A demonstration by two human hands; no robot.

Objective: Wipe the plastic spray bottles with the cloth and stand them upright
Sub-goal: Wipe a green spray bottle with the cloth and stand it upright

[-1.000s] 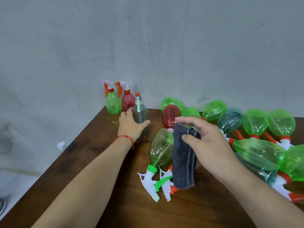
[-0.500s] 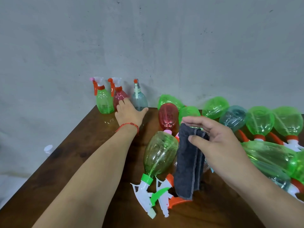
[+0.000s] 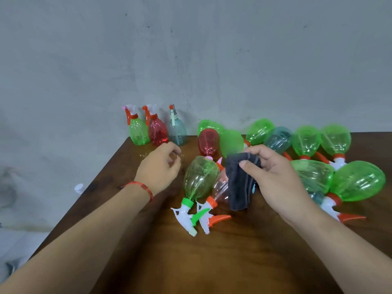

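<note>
Where the dark wooden table meets the grey wall, I see the work crowded along the far edge, while the near half gives both forearms open room and the left edge falls away to the floor. A heap of lying bottles, mostly green, fills the far right corner and spills toward the middle. Three upright bottles, green, red and blue-grey, stand in a row at the far left corner. Half a second ago the left hand rested on the blue-grey one; now it has drawn back toward the middle, fingers loosely curled on nothing. The right hand hovers mid-table, thumb and fingers pinching the folded dark cloth, which hangs over a clear bottle with an orange collar. Just left of it lies a green-capped bottle, between the two hands. A red cord rings the left wrist.
</note>
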